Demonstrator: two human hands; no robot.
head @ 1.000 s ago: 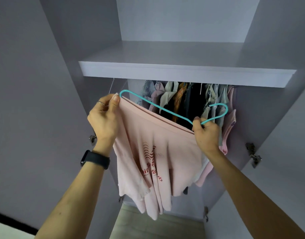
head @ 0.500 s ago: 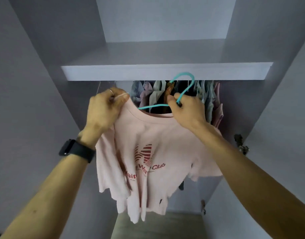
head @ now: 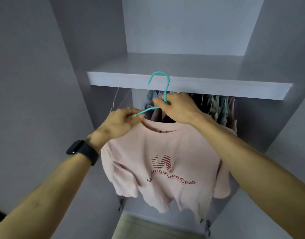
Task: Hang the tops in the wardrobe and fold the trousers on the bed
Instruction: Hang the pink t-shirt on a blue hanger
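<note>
So where was the top at this mark?

— Pink T-shirt [head: 165, 161] on a teal hanger [head: 168, 83], held up in front of the open wardrobe [head: 96, 40], just below the edge of the shelf [head: 217, 88]. It was not yet on the rail, and the rail itself was hidden behind that shelf.

And the hands?

— Right hand [head: 175, 107] was closed round the hanger's neck under the hook, taking the weight, I'd judge. Left hand [head: 124, 119] pinched the collar against the tip of the hanger's arm — likely seating the shoulder so the shirt wouldn't slip. The hook stood up, clear of everything.

Materials?

— Hanger was thin and smooth-coated with a rounded hook, and it looked slippery. Shirt was soft knit with a ribbed neckline, a red wave print and lettering on the chest, and a bunched, uneven hem. Shelf was flat, matt and pale lilac, like the walls.

Anything else noted?

— Hung clothes [head: 217, 107] were packed close behind the hands. A bare wire hanger [head: 115, 99] sat to their left, near the wall, which I judged the likeliest gap. There was a black smartwatch [head: 82, 152] on the left wrist and a ring [head: 129, 109] on a left finger.
</note>
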